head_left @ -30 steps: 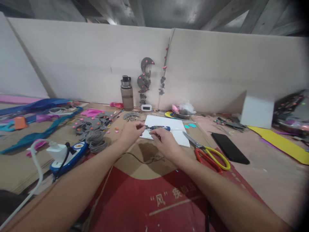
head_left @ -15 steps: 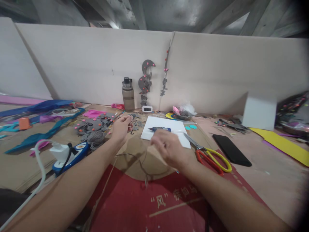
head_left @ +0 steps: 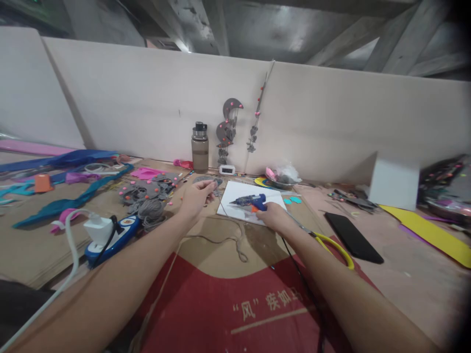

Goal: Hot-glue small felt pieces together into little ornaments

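Observation:
My right hand (head_left: pixel 274 215) is closed around the handle of a blue glue gun (head_left: pixel 247 200) with an orange trigger, whose nozzle points left over a white board (head_left: pixel 233 189). My left hand (head_left: pixel 200 196) is pinched together just left of the board. A thin grey cord (head_left: pixel 235 239) runs from near its fingers and lies in a loop on the brown cardboard; the exact grip point is too small to make out. Scissors (head_left: pixel 333 242) with yellow and red handles lie partly under my right forearm. Grey cut pieces lie behind my left hand.
A water bottle (head_left: pixel 200 149) and small digital clock (head_left: pixel 227 169) stand by the white partition, where grey crescent ornaments (head_left: pixel 232 109) hang. A power strip (head_left: pixel 110 240) and grey cord bundle (head_left: pixel 150 212) are at left. A black phone (head_left: pixel 353 237) lies at right.
My right hand has come down from above the board and closed on the glue gun, which is now lifted or tilted. My left hand stays pinched. The cord's loop has shifted right.

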Action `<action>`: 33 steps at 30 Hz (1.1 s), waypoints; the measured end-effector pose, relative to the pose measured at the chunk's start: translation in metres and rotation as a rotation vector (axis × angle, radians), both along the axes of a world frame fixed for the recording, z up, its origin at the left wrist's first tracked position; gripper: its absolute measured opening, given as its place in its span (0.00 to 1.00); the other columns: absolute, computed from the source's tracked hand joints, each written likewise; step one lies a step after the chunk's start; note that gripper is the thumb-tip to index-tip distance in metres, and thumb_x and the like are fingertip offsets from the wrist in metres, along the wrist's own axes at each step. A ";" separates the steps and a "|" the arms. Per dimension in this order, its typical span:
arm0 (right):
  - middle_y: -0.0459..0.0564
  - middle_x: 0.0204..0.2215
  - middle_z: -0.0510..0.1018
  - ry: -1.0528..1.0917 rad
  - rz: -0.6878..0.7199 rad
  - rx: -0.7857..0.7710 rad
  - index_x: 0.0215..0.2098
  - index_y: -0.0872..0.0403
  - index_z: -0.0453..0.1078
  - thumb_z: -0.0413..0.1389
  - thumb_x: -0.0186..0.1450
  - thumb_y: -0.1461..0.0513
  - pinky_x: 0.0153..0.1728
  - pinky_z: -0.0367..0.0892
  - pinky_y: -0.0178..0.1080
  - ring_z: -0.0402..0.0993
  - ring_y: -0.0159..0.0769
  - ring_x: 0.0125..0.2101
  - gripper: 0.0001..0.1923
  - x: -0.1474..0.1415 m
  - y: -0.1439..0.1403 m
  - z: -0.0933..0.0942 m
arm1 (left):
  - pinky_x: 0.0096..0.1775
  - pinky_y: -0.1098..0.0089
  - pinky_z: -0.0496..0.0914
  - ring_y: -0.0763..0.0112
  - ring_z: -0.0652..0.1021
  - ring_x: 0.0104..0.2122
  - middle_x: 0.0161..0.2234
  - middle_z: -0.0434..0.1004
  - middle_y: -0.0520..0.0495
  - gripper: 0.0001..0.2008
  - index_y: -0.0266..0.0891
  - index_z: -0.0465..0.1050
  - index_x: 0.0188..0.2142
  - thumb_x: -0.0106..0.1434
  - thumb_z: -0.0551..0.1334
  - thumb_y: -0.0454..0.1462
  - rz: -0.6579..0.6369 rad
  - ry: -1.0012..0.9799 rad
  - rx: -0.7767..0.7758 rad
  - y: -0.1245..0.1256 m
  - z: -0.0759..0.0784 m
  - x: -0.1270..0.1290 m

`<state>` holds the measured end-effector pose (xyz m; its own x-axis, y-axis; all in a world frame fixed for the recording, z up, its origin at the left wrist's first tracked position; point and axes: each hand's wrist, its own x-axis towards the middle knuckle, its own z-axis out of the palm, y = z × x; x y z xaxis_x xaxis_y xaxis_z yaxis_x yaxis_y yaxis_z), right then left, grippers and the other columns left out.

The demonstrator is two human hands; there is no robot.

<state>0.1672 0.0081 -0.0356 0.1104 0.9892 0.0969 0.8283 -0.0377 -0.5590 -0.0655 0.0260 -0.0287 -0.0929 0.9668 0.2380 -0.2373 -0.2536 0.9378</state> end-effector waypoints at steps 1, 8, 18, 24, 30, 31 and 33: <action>0.52 0.24 0.75 0.059 -0.019 0.022 0.31 0.57 0.69 0.55 0.53 0.59 0.23 0.61 0.34 0.72 0.37 0.24 0.09 -0.001 0.001 0.002 | 0.17 0.79 0.53 0.82 0.64 0.17 0.19 0.68 0.53 0.16 0.34 0.74 0.31 0.47 0.68 0.43 0.002 -0.004 -0.011 0.000 0.000 0.000; 0.48 0.35 0.74 0.560 0.230 0.287 0.40 0.55 0.62 0.51 0.56 0.62 0.23 0.66 0.33 0.69 0.27 0.21 0.13 -0.029 -0.027 0.027 | 0.17 0.80 0.51 0.84 0.64 0.17 0.21 0.68 0.53 0.16 0.34 0.73 0.29 0.44 0.70 0.43 -0.047 -0.099 -0.084 0.001 -0.002 -0.002; 0.47 0.31 0.72 0.375 0.407 0.352 0.40 0.53 0.64 0.48 0.61 0.62 0.28 0.61 0.34 0.65 0.30 0.26 0.09 -0.041 -0.044 0.025 | 0.16 0.82 0.50 0.87 0.63 0.17 0.26 0.70 0.50 0.16 0.32 0.71 0.28 0.42 0.71 0.38 -0.094 -0.186 -0.177 0.000 0.001 0.002; 0.47 0.30 0.72 0.304 0.420 0.362 0.39 0.54 0.64 0.48 0.61 0.63 0.32 0.59 0.36 0.65 0.32 0.29 0.08 -0.043 -0.048 0.029 | 0.16 0.82 0.50 0.86 0.63 0.17 0.24 0.69 0.52 0.15 0.32 0.72 0.27 0.42 0.71 0.39 -0.110 -0.174 -0.158 -0.002 0.002 0.003; 0.49 0.33 0.73 0.285 0.426 0.359 0.40 0.55 0.64 0.48 0.61 0.63 0.34 0.60 0.37 0.66 0.34 0.31 0.09 -0.043 -0.048 0.028 | 0.16 0.80 0.49 0.86 0.62 0.17 0.23 0.69 0.52 0.16 0.32 0.72 0.27 0.41 0.71 0.40 -0.109 -0.138 -0.128 -0.006 0.004 0.006; 0.49 0.32 0.73 0.281 0.426 0.362 0.39 0.55 0.64 0.48 0.61 0.63 0.34 0.60 0.37 0.66 0.34 0.31 0.08 -0.043 -0.048 0.028 | 0.16 0.80 0.49 0.85 0.62 0.17 0.23 0.69 0.52 0.17 0.33 0.72 0.26 0.40 0.71 0.41 -0.108 -0.130 -0.116 -0.006 0.004 0.007; 0.49 0.32 0.73 0.271 0.429 0.371 0.39 0.55 0.64 0.48 0.62 0.63 0.34 0.60 0.37 0.66 0.34 0.31 0.08 -0.043 -0.048 0.027 | 0.16 0.80 0.49 0.85 0.63 0.18 0.23 0.69 0.52 0.17 0.33 0.72 0.26 0.40 0.72 0.41 -0.102 -0.116 -0.094 -0.007 0.003 0.007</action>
